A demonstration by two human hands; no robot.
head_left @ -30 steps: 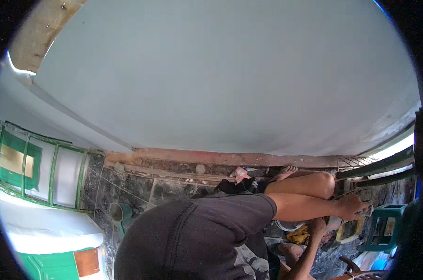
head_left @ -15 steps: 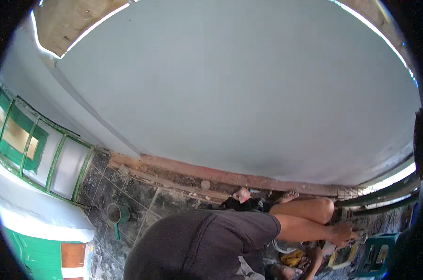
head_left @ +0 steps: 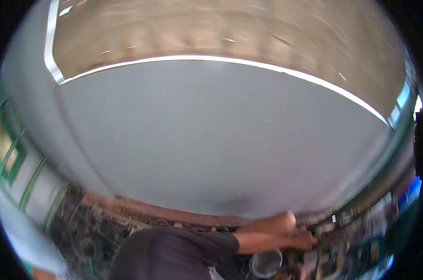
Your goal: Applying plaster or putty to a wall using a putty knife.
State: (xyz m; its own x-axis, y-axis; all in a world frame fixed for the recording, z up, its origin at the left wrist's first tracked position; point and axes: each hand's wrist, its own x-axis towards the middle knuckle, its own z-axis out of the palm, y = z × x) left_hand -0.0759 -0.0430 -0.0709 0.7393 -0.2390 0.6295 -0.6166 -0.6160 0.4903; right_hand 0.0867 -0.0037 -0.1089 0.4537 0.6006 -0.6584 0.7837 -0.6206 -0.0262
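Observation:
My left arm, in a dark short sleeve, stretches to the right beside my bent bare knee (head_left: 286, 224). At its end my left hand (head_left: 306, 240) is smeared by motion, so its fingers and anything in them cannot be made out. Below that forearm sits a round container (head_left: 266, 264) with a pale rim and a dark inside. A blurred skin-coloured patch at the lower edge, right of the container, may be my right hand or a foot. A yellowish frame-like thing (head_left: 333, 267) lies to the right of it.
A teal plastic stool (head_left: 371, 252) stands at the lower right. A green dipper (head_left: 88, 249) lies on dark tiles at the lower left. A grey wall (head_left: 220, 144) rises in front, with a reddish ledge (head_left: 174, 212) and rubble along its foot. Green bars (head_left: 31, 184) stand at the left.
The view has tilted up, showing more brown ceiling and less floor. My left arm and knee now appear farther left and lower. The yellow cloth-like thing seen before is no longer clear.

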